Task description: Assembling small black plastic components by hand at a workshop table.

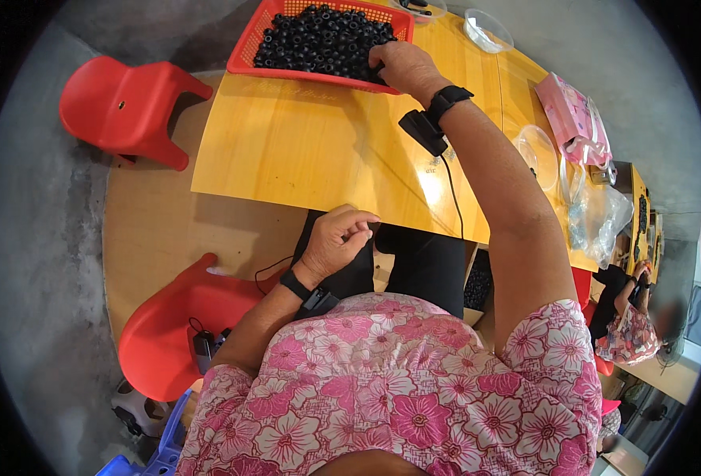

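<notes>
A red plastic basket stands at the far side of the yellow table, heaped with small round black parts, many with a hole through them. My right hand reaches over the basket's right front corner, fingers curled down among the parts. Its fingertips are partly hidden, and dark material shows at them. Close to my lap, just off the table's near edge, my left hand is curled with thumb and index finger drawn together. Whatever it may hold is too small to make out. Each wrist wears a black strap with a small device.
Clear plastic bowls, a pink bag and a crumpled clear plastic bag lie toward the table's right. A cable hangs from my right wrist device. Red chairs stand at left. Another person sits far right.
</notes>
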The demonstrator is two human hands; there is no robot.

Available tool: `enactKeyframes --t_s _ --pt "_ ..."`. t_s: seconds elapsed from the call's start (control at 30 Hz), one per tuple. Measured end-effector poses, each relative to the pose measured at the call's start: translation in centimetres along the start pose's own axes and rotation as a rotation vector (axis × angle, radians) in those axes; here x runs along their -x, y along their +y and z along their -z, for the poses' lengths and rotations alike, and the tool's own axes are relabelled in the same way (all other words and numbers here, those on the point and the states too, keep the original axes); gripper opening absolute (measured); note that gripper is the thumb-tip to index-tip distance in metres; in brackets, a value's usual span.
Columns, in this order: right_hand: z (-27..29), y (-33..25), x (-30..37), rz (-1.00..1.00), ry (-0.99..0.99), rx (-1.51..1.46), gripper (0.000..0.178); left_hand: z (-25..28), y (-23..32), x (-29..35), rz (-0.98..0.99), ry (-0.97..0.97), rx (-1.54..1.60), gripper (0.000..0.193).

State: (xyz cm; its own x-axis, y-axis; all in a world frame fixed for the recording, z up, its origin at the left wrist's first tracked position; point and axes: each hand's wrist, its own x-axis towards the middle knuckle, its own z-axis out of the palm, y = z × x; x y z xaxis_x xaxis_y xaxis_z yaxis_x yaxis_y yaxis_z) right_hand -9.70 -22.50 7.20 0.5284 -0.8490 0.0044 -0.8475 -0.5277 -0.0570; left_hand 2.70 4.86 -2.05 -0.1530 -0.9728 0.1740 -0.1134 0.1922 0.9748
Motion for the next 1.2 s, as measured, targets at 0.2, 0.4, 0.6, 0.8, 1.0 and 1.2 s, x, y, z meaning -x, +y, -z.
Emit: enactKeyframes --t_s 0.2,0.4,0.6,0.8,1.0,1.2 --pt "-1.0 3.0 0.9 0.044 0.242 -0.41 0.018 0.1 0.5 0.0 0.043 -0.041 0.015 0.023" --pt "1.1 2.0 7.8 -0.191 0.102 -1.36 0.018 0.0 0.8 -0.2 0.279 -0.018 0.324 0.02" --pt "-0.3 -1.7 15.7 -0.196 0.019 -1.504 0.023 0.6 4.0 -4.2 0.409 0.044 0.692 0.028" --pt "-1.8 -3.2 18.9 -0.19 0.137 -1.695 0.03 -0.5 4.8 -6.2 0.227 0.019 0.64 0.034" --pt "-1.5 -4.3 20.5 -0.121 0.229 -1.639 0.033 -2.0 5.7 -5.6 0.187 0.028 0.658 0.032" --pt "-2.1 -4.9 21.8 -0.021 0.458 -1.252 0.032 -2.7 6.2 -5.0 0.203 0.068 0.623 0.033"
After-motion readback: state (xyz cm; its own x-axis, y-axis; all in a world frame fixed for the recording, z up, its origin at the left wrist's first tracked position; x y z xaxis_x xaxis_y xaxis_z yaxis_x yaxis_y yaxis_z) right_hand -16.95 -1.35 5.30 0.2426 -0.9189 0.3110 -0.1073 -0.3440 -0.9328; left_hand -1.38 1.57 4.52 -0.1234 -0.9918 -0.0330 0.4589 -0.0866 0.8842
